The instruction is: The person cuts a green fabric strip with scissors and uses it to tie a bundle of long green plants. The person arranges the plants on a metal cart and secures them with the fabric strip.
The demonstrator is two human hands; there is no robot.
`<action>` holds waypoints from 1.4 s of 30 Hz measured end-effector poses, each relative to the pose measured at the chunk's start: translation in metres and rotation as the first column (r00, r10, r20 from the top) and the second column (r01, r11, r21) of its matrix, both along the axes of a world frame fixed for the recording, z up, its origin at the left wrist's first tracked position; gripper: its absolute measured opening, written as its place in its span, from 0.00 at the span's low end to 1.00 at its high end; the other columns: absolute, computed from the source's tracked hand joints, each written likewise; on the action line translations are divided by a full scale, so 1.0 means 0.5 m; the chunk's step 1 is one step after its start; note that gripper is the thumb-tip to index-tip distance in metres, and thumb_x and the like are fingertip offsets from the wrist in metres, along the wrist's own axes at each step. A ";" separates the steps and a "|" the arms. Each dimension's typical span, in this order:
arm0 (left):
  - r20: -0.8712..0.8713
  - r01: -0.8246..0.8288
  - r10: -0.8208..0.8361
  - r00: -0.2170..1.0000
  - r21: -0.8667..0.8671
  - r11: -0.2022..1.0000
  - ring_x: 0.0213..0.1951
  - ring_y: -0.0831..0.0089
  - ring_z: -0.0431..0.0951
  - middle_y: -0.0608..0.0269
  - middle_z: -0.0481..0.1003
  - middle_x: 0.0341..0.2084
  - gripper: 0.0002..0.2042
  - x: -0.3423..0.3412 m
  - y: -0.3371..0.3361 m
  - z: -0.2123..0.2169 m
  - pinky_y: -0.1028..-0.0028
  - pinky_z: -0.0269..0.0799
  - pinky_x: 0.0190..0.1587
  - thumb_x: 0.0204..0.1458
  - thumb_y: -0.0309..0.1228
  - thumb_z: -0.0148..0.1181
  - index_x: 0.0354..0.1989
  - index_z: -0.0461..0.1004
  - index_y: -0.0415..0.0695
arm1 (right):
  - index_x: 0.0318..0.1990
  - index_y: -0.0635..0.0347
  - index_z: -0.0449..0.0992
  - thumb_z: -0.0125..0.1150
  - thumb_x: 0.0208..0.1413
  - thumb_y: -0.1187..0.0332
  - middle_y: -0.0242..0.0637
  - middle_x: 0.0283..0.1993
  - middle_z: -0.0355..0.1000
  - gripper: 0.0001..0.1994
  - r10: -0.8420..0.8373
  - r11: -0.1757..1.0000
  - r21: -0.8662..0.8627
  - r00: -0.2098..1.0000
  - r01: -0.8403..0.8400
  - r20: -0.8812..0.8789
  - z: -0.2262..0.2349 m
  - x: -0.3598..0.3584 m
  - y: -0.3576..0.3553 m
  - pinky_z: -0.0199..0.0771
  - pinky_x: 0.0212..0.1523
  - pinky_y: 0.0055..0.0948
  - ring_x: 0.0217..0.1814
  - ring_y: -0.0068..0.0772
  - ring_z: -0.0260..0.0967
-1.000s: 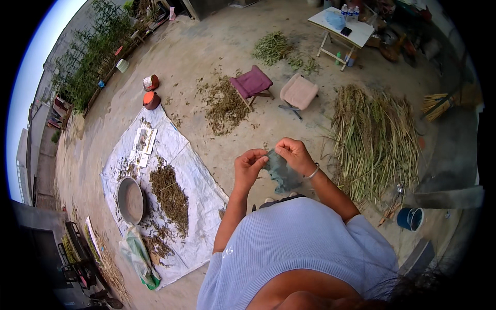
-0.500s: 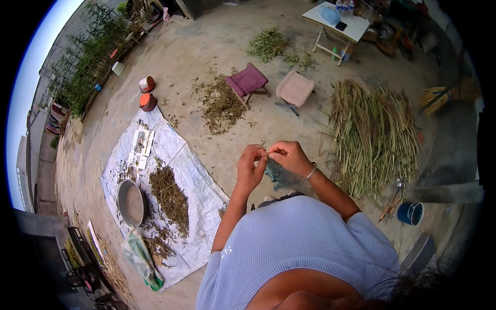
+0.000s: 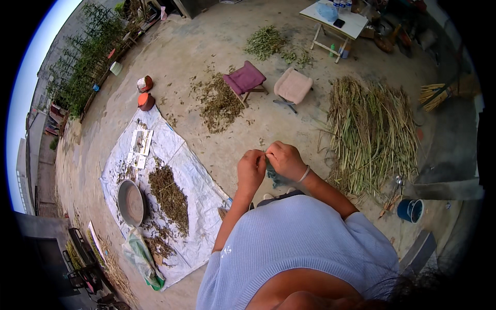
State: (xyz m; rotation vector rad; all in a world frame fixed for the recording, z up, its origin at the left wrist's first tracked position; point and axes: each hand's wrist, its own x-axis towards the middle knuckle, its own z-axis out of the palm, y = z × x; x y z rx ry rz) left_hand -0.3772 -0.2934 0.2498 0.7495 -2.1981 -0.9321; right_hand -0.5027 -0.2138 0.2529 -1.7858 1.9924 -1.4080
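Over the concrete floor (image 3: 305, 129): left hand (image 3: 250, 169) and right hand (image 3: 287, 161) together on a thin teal piece (image 3: 273, 177)

Toward the left edge of the floor, a white sheet (image 3: 204, 212), spread askew. Toward the right edge, a broad pile of cut stalks (image 3: 372, 137). At the far right corner, a pale worktop (image 3: 355, 26) on folding legs. Within the right-hand edge of the white sheet, a dark heap of dry leaves (image 3: 170, 199). On the floor past the sheet, between heap and stalks, a purple stool (image 3: 245, 78) and a beige stool (image 3: 293, 85), near each other. By the sheet's left edge, just beside the leaves, a round metal basin (image 3: 133, 204). At the floor's near right, a blue bucket (image 3: 404, 211).

In front of the body, well above the floor and right of the sheet's right edge, both hands curled, thumbs against fingers, tips meeting or nearly so. By appearance, grasping the top of the teal piece; exact contact too small to tell. Rest of the piece hanging below, partly behind the right hand.

Step in hand, as a judgement: fine two-handed fingertip work at the upper edge. For the next move, probably a light, steady pinch on both sides, without tearing.
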 end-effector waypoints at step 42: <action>-0.555 -0.150 0.426 0.714 0.474 0.868 0.14 0.88 0.52 0.74 0.58 0.13 0.05 0.232 -0.186 0.151 0.85 0.45 0.15 0.58 0.30 0.46 0.32 0.66 0.44 | 0.28 0.70 0.73 0.50 0.51 0.69 0.37 0.28 0.72 0.11 -0.416 0.909 0.388 0.418 0.154 0.808 -0.290 -0.222 -0.004 0.66 0.13 0.21 0.16 0.21 0.65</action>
